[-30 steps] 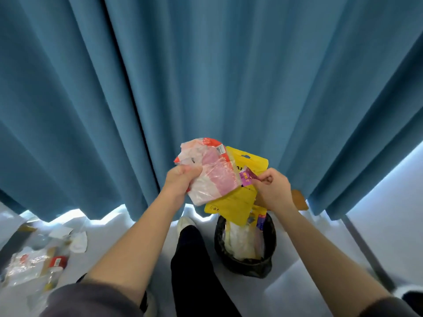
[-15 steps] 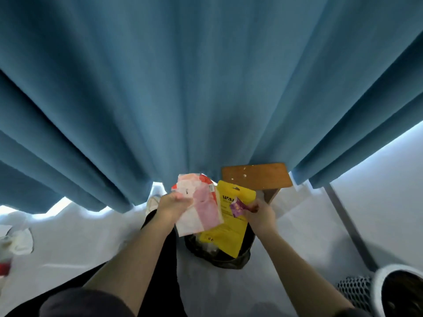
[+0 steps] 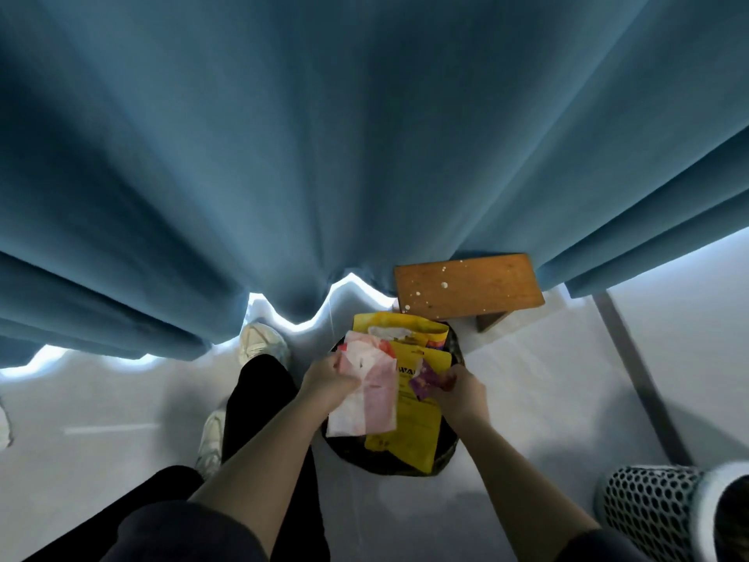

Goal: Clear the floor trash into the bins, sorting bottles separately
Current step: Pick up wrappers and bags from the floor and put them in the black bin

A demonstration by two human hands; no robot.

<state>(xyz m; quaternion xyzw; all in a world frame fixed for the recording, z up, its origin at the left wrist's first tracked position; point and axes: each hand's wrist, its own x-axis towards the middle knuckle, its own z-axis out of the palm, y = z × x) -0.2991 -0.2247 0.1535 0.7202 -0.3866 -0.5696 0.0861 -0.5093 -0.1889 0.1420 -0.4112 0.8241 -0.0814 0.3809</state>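
Beside blue curtain (image 3: 283, 156), left hand (image 3: 326, 381) and right hand (image 3: 460, 393) hold wrappers (image 3: 375, 403) over bin (image 3: 356, 456).

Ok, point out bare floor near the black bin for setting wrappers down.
Free: floor between black bin and white mesh bin; also floor left of the shoes. Crowded: the bin's mouth under the held packets, and the stool side behind it.

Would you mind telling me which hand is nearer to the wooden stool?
Right. The right hand is almost straight below the wooden stool in the picture; the left hand lies further off, lower left.
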